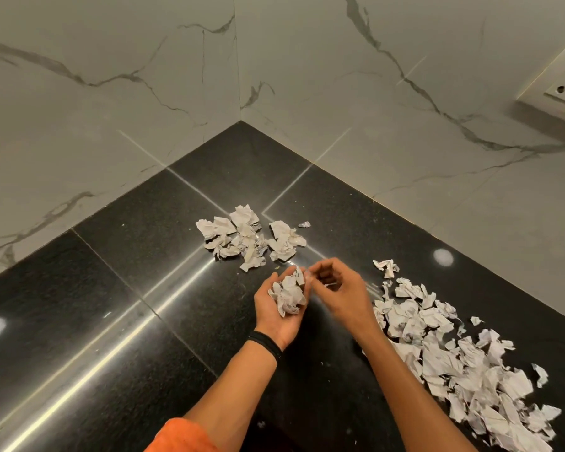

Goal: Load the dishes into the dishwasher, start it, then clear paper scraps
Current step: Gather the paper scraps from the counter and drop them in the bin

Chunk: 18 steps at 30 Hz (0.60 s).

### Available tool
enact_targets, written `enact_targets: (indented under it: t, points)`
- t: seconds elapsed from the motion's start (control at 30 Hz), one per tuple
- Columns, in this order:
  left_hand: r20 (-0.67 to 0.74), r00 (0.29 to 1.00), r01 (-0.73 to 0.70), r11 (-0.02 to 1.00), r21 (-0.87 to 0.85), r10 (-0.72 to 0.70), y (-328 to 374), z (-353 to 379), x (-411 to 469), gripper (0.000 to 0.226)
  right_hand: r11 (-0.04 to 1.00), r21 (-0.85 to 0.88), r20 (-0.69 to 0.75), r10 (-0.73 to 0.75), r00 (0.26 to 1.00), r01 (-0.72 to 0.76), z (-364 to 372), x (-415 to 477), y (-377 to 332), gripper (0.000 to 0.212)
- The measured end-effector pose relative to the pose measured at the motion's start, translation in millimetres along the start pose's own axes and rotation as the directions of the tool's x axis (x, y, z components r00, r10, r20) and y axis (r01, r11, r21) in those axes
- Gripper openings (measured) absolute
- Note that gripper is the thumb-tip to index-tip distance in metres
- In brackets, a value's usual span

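The left grip (269, 321) is lying palm up over the black counter (111, 288), cupping a wad of paper scraps (289, 293). The right grip (335, 288) is curling its fingers against the wad at 3 o'clock; blur is hiding whether it is pinching anything. More scraps are lying in a pile (247, 238) at 12 o'clock and a larger heap (454, 363) at 4 o'clock.

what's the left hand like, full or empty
Full: the left hand lies palm up, fingers cupped round a wad of paper scraps.
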<state>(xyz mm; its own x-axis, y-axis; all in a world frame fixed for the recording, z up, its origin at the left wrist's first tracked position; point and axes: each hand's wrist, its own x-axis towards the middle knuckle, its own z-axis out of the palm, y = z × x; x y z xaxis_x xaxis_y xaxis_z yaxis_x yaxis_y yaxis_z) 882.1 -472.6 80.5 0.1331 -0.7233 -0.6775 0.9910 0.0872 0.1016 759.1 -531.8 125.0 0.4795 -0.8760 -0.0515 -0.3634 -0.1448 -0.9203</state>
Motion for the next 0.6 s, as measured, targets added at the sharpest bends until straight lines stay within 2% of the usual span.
enact_targets:
  t: [0.2,0.37,0.43,0.5,0.6]
  points:
    - [0.021,0.999,0.031,0.999,0.022,-0.032,-2,1,5,0.044,0.994,-0.090,0.025,-0.058,0.998,0.060,15,-21,-16,0.017]
    - [0.034,0.999,0.019,1.000,-0.012,-0.018,2,7,-1,0.042,0.999,0.028,-0.072,-0.019,0.997,0.021,13,-2,-16,0.018]
    - [0.032,0.999,0.032,0.998,-0.054,-0.030,7,6,-1,0.043,1.000,0.022,-0.097,0.009,0.995,-0.007,12,21,-10,0.015]
    - [0.023,0.999,0.030,0.996,-0.085,-0.028,13,3,2,0.046,0.994,-0.107,-0.077,0.013,0.997,-0.022,11,55,1,0.015]
    - [0.012,1.000,-0.010,0.994,-0.109,0.011,24,2,5,0.044,0.931,-0.365,-0.010,-0.017,1.000,0.012,12,112,18,0.021]
